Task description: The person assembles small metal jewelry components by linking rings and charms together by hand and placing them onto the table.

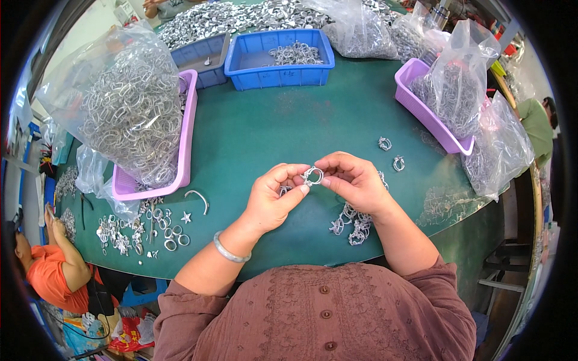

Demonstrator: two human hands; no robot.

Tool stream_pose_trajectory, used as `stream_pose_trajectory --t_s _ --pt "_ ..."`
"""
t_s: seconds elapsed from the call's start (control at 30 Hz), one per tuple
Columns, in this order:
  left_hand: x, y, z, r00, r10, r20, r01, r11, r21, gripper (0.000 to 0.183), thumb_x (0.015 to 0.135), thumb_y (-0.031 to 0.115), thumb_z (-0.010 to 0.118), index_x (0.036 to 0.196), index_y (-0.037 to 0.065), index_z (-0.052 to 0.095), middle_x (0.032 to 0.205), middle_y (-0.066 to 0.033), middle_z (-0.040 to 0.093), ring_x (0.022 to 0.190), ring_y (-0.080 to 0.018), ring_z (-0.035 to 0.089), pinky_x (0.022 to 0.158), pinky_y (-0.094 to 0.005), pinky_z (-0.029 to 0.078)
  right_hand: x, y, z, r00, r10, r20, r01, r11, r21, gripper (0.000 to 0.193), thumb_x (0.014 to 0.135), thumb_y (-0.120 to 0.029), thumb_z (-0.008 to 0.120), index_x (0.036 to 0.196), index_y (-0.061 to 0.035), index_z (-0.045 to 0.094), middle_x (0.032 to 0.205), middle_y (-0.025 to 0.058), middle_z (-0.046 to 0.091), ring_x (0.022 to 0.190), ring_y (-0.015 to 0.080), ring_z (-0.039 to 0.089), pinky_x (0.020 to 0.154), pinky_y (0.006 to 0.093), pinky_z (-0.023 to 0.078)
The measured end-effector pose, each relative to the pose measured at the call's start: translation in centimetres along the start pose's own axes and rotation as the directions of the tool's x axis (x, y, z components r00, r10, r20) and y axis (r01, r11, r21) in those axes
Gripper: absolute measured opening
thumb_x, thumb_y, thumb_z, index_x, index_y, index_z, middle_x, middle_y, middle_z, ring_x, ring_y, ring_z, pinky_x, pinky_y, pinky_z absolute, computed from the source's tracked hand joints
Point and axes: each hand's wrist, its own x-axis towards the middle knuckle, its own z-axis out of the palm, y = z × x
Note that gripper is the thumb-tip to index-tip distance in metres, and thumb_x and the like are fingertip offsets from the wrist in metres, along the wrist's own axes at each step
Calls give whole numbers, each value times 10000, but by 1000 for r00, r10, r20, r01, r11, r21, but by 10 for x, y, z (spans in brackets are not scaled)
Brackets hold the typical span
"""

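Metal piece: a small silver ring fitting (312, 175) is pinched between both hands above the green table (283, 126), midway between them, its round face toward the camera; no long axis can be told.
Left hand (274, 195): closed, thumb and forefinger gripping the fitting's left edge; a silver bangle (229, 249) sits on the wrist.
Right hand (355, 180): closed, fingertips gripping the fitting's right edge; neither hand is nearer.
Just right of the fitting: a heap of linked silver pieces (352, 224) lies under the right wrist.
Left of the fitting: loose rings and small parts (150, 225) lie scattered.
Farther left: a purple tray (186, 132) holds a clear bag of wire loops (129, 111).
Beyond the fitting: a blue bin (280, 57) holds a few parts.
Far right: another purple tray (424, 108) with bagged parts.
Room: a crowded workshop; a person in orange (51, 271) sits at far left.
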Motion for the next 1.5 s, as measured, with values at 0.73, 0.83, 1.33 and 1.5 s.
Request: stream_pose_trajectory --t_s 0.73,0.83,1.33,1.5 --pt "1 0 -6 946 -304 116 325 889 -322 282 894 146 523 1140 8 531 860 -9 565 625 -56 466 511 -180 376 0 -4 1 998 -52 28 54 997 -54 204 807 31 558 1007 12 595 914 54 586 848 116 567 737 236 464" --pt "1 -1 -7 933 -334 136 361 856 -370 273 899 144 515 1141 19 537 845 -15 559 629 -59 470 514 -180 378 1 -4 1 998 -57 34 59 996 -60 203 808 28 558 1007 12 595 914 56 588 844 115 567 733 234 463" --pt "8 -6 -21 905 -185 383 423 479 -769 330 868 130 454 1159 -26 464 1142 -203 516 1011 -310 563 735 -356 538 -8 -35 -52 969 -55 -239 -38 929 -369 167 812 -13 560 972 5 605 836 41 613 754 98 562 669 233 461" --pt "8 -8 -20 913 -167 372 407 433 -804 292 859 112 454 1111 -24 512 1114 -197 533 1058 -338 534 806 -404 522 -17 -33 -60 985 -90 149 174 487 -856 213 684 -68 656 896 -47 633 842 77 588 795 257 543 736 347 434"
